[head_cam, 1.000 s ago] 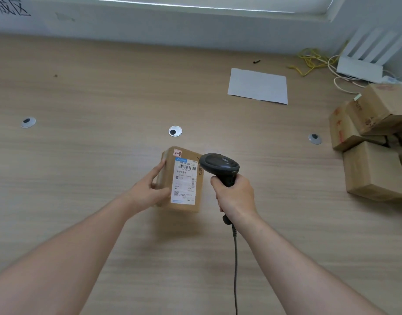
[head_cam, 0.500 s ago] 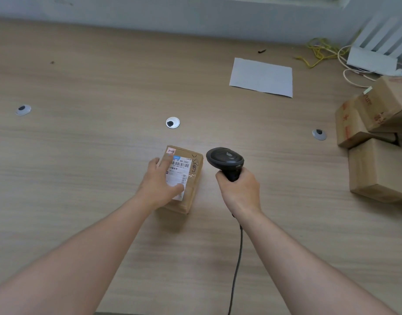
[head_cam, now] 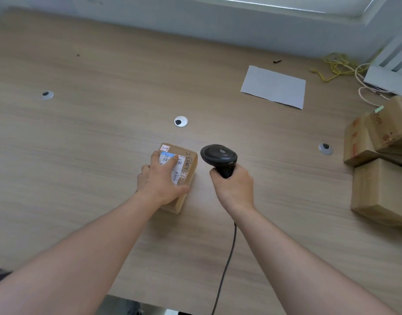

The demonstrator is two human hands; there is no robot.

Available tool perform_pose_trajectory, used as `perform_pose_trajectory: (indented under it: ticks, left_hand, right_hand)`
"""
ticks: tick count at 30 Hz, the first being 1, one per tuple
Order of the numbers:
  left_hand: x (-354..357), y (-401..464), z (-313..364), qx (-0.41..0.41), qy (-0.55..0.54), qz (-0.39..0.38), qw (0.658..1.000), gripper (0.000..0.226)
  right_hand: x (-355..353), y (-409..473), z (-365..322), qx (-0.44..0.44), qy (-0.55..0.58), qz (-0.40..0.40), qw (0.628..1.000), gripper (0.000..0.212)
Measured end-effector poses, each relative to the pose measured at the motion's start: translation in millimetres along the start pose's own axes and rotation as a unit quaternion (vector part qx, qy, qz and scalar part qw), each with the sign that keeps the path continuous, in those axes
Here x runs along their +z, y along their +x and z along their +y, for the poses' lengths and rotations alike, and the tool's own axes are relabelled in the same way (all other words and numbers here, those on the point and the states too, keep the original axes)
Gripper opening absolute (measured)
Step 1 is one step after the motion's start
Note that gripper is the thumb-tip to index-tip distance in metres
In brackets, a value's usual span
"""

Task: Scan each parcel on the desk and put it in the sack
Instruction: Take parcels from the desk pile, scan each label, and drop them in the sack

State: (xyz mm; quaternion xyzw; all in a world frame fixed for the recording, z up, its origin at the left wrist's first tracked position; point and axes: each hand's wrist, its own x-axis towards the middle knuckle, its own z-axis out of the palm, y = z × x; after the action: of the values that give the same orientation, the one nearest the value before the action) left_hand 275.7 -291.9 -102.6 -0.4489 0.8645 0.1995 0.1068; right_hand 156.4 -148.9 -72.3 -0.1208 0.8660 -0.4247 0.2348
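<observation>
Parcel (head_cam: 183, 176) lies flat mid-desk (head_cam: 81, 155), label face up. Left hand (head_cam: 161, 178) rests on top of it: fingers reach over the label toward the far end, thumb curls along the right side, so the hand grips the box from above. Most of the label is covered; only its far strip and right margin show, with scrawled writing beside it that is hard to read.

Right hand (head_cam: 233, 185) is just beside the parcel on the right, apart from it, fingers wrapped tight round the handle of the scanner (head_cam: 219, 155). Scanner head points away from the person. Its cable (head_cam: 225, 269) runs down to the near edge and out of view.

Count: one parcel under the hand; a stack of boxes (head_cam: 377, 164) at the right edge, at least four seen, cut off by the picture border, so the full number cannot be told. One scanner. Three round grommets (head_cam: 180, 121) set in the desk. One sheet of paper (head_cam: 273, 86) toward the far right. In the far right corner a white device (head_cam: 390, 71), cut off, with yellow and white wires (head_cam: 338, 67) tangled beside it. Small dark object near the far edge, too small to identify.
</observation>
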Motion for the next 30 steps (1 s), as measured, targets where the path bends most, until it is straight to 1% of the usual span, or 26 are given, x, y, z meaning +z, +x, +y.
perform_pose_trajectory:
  ticks: [7,13,19,25,30]
  left_hand:
    - [-54,-39,-26,-0.035,-0.017,0.057,0.998,0.097]
    - [-106,-84,-70,-0.059,-0.026,0.11,0.992,0.099]
    - [-148,-144,-138,-0.091,-0.043,0.165,0.981,0.1]
    - [-173,-220,-219,-0.122,-0.063,0.204,0.969,0.1]
    - [-187,-284,-284,-0.143,-0.071,0.231,0.96,0.1]
  right_hand:
    - [3,-33,-49,-0.063,-0.008,-0.026,0.998,0.028]
    - [21,-85,-104,-0.139,-0.026,-0.049,0.989,0.024]
    - [54,-159,-152,-0.215,-0.037,-0.064,0.974,0.02]
    - [95,-249,-183,-0.269,-0.03,-0.078,0.959,0.032]
    - [132,-327,-202,-0.307,-0.036,-0.089,0.947,0.032]
